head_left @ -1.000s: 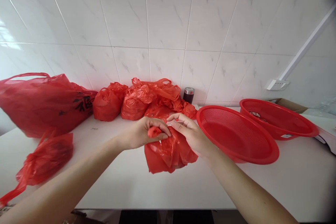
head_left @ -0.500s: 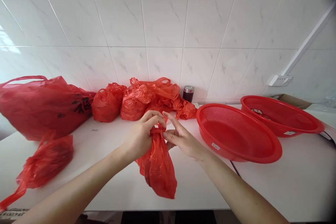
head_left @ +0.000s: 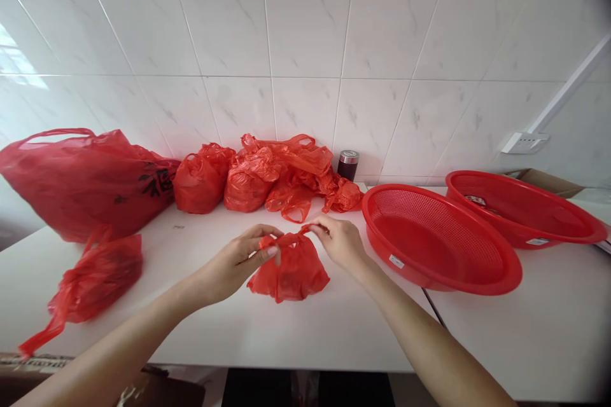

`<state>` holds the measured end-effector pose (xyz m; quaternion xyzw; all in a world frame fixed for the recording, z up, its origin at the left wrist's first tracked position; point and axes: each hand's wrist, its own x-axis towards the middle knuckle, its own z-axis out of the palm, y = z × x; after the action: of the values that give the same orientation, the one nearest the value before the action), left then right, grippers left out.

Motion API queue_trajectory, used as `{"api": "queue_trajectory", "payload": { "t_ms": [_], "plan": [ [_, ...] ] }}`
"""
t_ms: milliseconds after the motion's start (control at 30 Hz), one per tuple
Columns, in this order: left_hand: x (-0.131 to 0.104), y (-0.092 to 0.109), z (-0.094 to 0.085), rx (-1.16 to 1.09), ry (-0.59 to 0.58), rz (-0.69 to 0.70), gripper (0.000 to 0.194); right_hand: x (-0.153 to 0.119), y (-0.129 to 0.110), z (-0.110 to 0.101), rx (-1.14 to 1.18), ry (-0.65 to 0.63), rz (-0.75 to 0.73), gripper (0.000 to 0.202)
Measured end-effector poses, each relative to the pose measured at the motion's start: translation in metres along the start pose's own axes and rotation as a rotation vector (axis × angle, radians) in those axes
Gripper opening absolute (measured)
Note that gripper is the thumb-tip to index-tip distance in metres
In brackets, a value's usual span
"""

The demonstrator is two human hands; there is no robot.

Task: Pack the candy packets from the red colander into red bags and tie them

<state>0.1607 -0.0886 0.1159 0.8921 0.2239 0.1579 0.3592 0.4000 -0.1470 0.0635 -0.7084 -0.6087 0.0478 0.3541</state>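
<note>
A small red plastic bag (head_left: 293, 273) is at the middle of the white table (head_left: 229, 343), its top drawn together between my hands. My left hand (head_left: 238, 264) pinches one twisted handle of the bag between thumb and fingers. The other handle is gripped by my right hand (head_left: 340, 240), thumb against fingertips. Both handles are stretched sideways across the bag's top. Through the thin plastic a darker shape shows, but I cannot make out what it is.
Behind my hands, several red bags (head_left: 251, 181) line the tiled wall beside a dark lidded jar (head_left: 348, 164). A big red bag (head_left: 90, 184) and a smaller tied bag (head_left: 107, 273) lie left. Two red basins, a perforated one (head_left: 439, 248) and another (head_left: 529, 213), stand right.
My hands have moved apart and lower, each with a bag handle. The bag, which hung long and narrow, now sits wider and shorter. The camera view has shifted slightly.
</note>
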Motion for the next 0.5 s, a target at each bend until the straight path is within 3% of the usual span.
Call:
{"api": "queue_trajectory", "payload": {
  "t_ms": [100, 233, 367, 500],
  "plan": [
    [-0.021, -0.003, 0.017, 0.044, -0.141, -0.051, 0.034, 0.019, 0.033, 0.02, -0.085, -0.014, 0.178, 0.021],
    [-0.031, -0.001, 0.036, -0.015, -0.22, -0.137, 0.039, 0.029, 0.049, 0.049, -0.052, -0.031, 0.225, 0.02],
    [-0.012, -0.017, 0.04, -0.055, 0.029, -0.109, 0.04, 0.021, 0.041, 0.061, 0.031, 0.0, 0.243, 0.022],
    [0.02, -0.062, 0.054, 0.082, 0.279, -0.228, 0.036, -0.001, 0.03, 0.073, 0.106, -0.004, 0.215, 0.024]
  ]
}}
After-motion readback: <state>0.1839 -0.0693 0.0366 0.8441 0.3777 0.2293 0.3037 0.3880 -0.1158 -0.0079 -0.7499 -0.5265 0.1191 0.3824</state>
